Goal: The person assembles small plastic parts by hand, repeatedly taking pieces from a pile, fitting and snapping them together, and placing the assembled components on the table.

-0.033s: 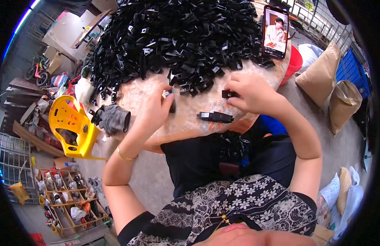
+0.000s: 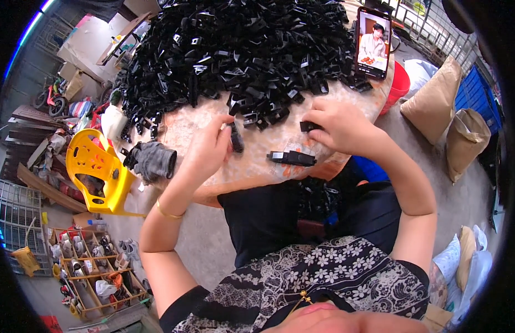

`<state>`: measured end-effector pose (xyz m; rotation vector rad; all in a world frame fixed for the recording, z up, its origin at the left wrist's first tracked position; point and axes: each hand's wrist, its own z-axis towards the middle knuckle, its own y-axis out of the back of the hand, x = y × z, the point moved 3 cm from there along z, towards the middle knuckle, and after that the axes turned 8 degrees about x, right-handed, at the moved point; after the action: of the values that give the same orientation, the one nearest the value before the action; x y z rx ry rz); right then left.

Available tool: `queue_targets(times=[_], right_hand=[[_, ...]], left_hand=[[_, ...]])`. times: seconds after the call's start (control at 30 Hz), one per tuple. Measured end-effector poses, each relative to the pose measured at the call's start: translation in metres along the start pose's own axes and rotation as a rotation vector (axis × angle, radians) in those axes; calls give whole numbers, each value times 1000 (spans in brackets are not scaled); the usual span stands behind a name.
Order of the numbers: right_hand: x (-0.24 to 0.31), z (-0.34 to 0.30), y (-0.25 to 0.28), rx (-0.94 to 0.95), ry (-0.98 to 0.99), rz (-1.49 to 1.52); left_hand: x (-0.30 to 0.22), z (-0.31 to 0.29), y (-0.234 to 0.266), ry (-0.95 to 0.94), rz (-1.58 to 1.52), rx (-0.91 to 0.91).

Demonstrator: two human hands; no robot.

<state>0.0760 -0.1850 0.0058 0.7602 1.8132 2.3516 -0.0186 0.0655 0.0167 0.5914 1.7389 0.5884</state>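
My left hand [image 2: 210, 145] is closed at the near side of the table, its fingertips gripping a slim black plastic piece [image 2: 236, 139]. To the right, my right hand [image 2: 342, 126] pinches a small black plastic part [image 2: 309, 126] between thumb and fingers. Between the hands and nearer to me lies a longer black plastic clip-like part [image 2: 292, 159], flat on the patterned tablecloth [image 2: 257, 176]. Just beyond both hands rises a large heap of black plastic parts [image 2: 240, 55]. Fingers partly hide the pieces held.
A phone [image 2: 373, 44] stands upright at the table's far right. A grey cloth bundle [image 2: 152, 162] lies on the left edge, near a yellow plastic chair [image 2: 96, 169]. Right of the table are a red bucket [image 2: 400, 80] and brown sacks [image 2: 435, 94].
My left fingers have shifted, and more of the slim black piece shows beside them. My right hand stays in nearly the same place, still pinching the small black part.
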Motion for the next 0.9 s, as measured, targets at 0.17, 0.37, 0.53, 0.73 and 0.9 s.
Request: queue_targets(times=[0.17, 0.37, 0.53, 0.73, 0.9], right_hand=[[3, 4, -6, -121, 18, 44], [20, 14, -12, -242, 78, 214], [22, 11, -6, -183, 71, 28], [16, 17, -4, -112, 123, 7], [17, 24, -11, -98, 254, 244]], left_hand=[[-4, -8, -3, -478, 493, -52], [-30, 4, -41, -492, 470, -195], [-40, 9, -52, -470, 304, -132], [-20, 7, -36, -332, 72, 16], [-28, 8, -44, -498, 205, -36]])
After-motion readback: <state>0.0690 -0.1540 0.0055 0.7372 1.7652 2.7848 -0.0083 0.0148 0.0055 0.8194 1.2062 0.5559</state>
